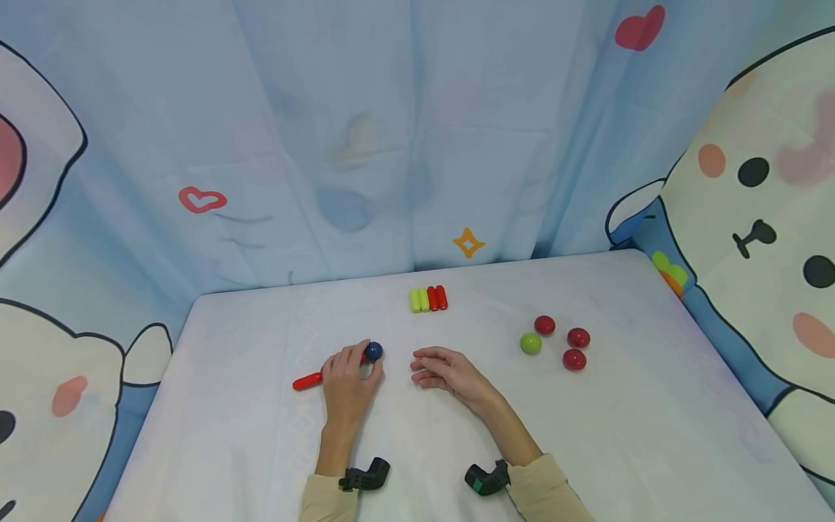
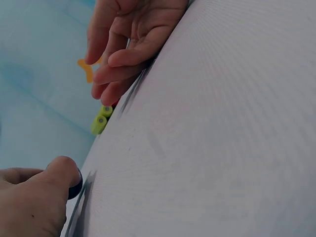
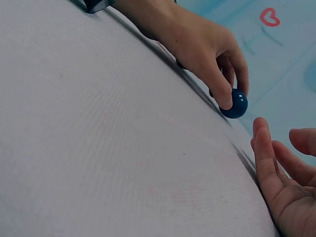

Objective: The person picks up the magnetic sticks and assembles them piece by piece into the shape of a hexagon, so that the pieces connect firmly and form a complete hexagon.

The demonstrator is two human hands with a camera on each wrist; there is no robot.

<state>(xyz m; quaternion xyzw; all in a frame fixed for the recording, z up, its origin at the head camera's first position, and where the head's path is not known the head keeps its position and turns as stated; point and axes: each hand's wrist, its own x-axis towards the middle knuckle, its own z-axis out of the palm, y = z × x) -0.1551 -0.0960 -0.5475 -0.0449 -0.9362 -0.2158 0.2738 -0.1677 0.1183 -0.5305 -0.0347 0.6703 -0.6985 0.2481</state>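
A dark blue ball (image 1: 374,351) is pinched between the thumb and forefinger of my left hand (image 1: 348,384). To the left of that hand a red stick (image 1: 306,381) pokes out on the table, and a bit of red shows beside the ball; the fingers hide what lies between. In the right wrist view the blue ball (image 3: 235,104) sits at the left fingertips, with its shiny side exposed. My right hand (image 1: 453,373) hovers to the right of the ball, its fingers loosely bent and holding nothing. The left wrist view shows the right palm (image 2: 148,34) turned sideways.
Farther back on the white table (image 1: 652,435), yellow-green sticks (image 1: 420,300) lie alongside red sticks (image 1: 438,298). On the right are a green ball (image 1: 531,343) and several red balls (image 1: 575,359). A blue patterned curtain (image 1: 365,145) hangs behind the table.
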